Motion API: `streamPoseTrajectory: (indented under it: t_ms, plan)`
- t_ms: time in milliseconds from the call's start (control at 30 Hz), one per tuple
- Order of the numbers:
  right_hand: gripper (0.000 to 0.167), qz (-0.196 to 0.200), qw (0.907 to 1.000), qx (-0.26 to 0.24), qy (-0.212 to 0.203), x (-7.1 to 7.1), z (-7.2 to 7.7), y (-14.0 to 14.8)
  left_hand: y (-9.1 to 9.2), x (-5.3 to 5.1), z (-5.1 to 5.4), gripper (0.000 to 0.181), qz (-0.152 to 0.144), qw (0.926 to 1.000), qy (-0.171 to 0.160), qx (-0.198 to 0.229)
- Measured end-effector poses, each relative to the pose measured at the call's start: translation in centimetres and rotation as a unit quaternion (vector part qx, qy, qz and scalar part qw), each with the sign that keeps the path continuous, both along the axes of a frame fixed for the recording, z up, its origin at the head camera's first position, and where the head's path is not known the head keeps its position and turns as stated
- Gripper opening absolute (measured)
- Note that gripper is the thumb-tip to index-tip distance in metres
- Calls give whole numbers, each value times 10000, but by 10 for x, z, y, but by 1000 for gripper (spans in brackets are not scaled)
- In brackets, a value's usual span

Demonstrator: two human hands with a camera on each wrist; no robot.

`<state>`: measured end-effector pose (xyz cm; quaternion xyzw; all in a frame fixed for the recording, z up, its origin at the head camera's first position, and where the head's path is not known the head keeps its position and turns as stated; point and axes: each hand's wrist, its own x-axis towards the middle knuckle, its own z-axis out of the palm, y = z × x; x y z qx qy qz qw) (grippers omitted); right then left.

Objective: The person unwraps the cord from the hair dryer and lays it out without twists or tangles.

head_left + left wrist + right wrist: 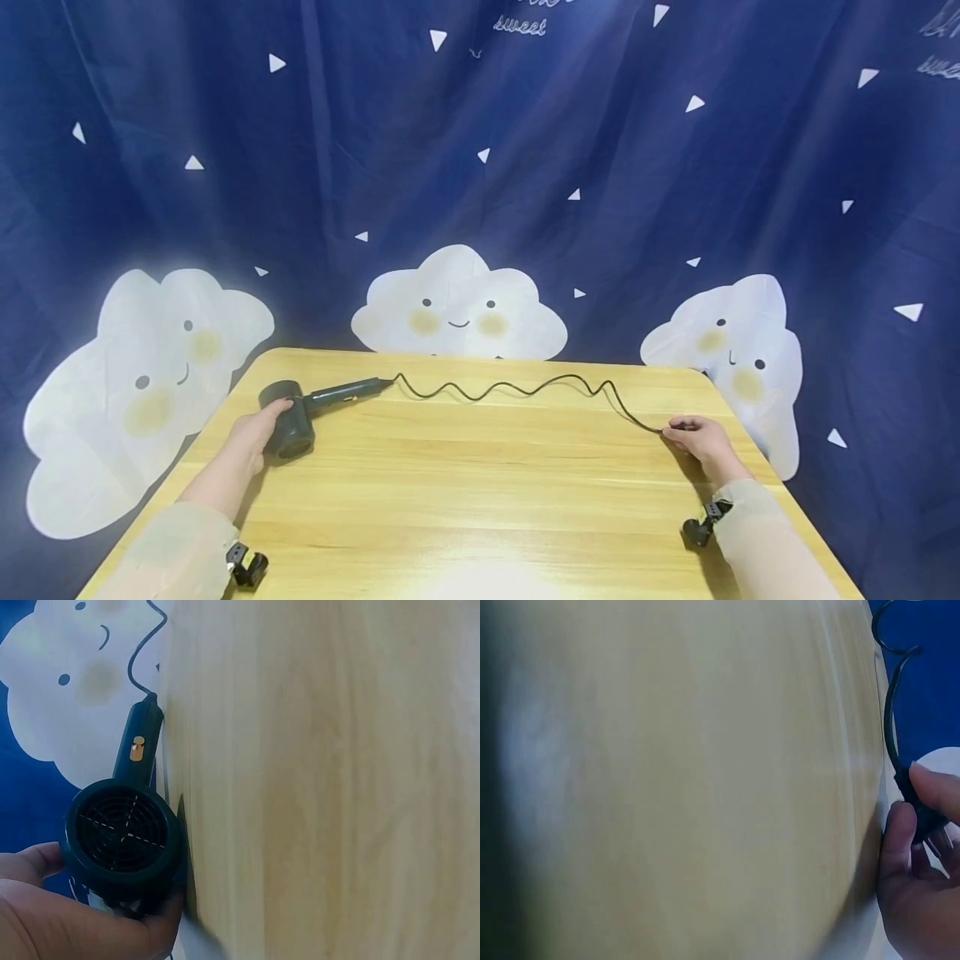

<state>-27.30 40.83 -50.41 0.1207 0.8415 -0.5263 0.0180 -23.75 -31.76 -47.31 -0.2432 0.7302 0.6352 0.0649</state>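
A dark green hair dryer (291, 429) lies at the left of the wooden table, its handle pointing right. My left hand (253, 429) grips the dryer's barrel from the left side; in the left wrist view the round grille of the dryer (124, 829) faces the camera, and the thumb and fingers hold its lower part. From the handle a black wavy cord (498, 385) runs across the far part of the table to the right. My right hand (703, 442) pinches the plug (924, 817) at the cord's end, with metal prongs showing in the right wrist view.
The pale wooden table (480, 492) has rounded far corners. Behind it hangs a dark blue curtain (480, 200) with white clouds and triangles. Small black cameras (247, 567) are strapped to both wrists.
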Motion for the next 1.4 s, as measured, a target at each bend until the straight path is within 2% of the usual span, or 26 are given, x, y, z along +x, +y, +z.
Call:
streamPoseTrajectory:
  t_ms: [267, 600, 767, 967, 1200, 1400]
  plan:
    - [40, 214, 9974, 682, 132, -3, -2, -6, 3, 0, -1, 97, 67, 9999, 70, -110]
    - [28, 569, 9862, 1491, 441, -6, -1, -11, 1, 0, -3, 91, 49, 9993, 224, -302]
    - [21, 656, 9827, 1650, 530, -6, -1, -12, -1, 0, -5, 91, 34, 9992, 216, -338]
    - [21, 690, 9811, 1724, 544, -4, 1, -15, -2, 0, -6, 91, 111, 9991, 170, -385]
    - [19, 662, 9643, 2463, 708, -2, 5, -20, -3, -1, -6, 90, 120, 9993, 204, -301]
    - [18, 812, 9595, 2555, 863, -5, 5, -26, -1, 1, -7, 93, 16, 9991, 181, -382]
